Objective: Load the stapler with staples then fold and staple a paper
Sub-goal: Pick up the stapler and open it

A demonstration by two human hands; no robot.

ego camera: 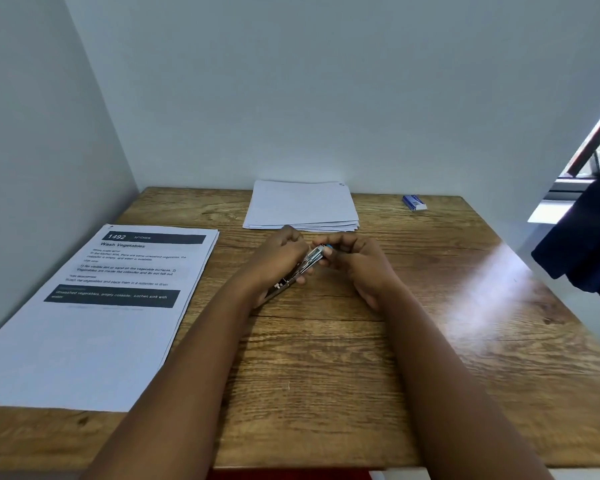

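A small metal stapler (300,271) is held over the middle of the wooden table (326,358), its front end pointing away from me. My left hand (278,261) is wrapped around its body. My right hand (357,261) pinches its far end, where a bit of blue (329,247) shows between the fingers. Whether staples are in the fingers is hidden. A blue and white staple box (414,203) lies at the back right. A stack of blank white paper (302,206) lies at the back centre, just beyond my hands.
A pile of printed sheets (101,306) headed "1492 Kitchen, Wash Vegetables" covers the table's left side. White walls close off the back and the left. Dark blue cloth (586,237) hangs at the right edge by a window.
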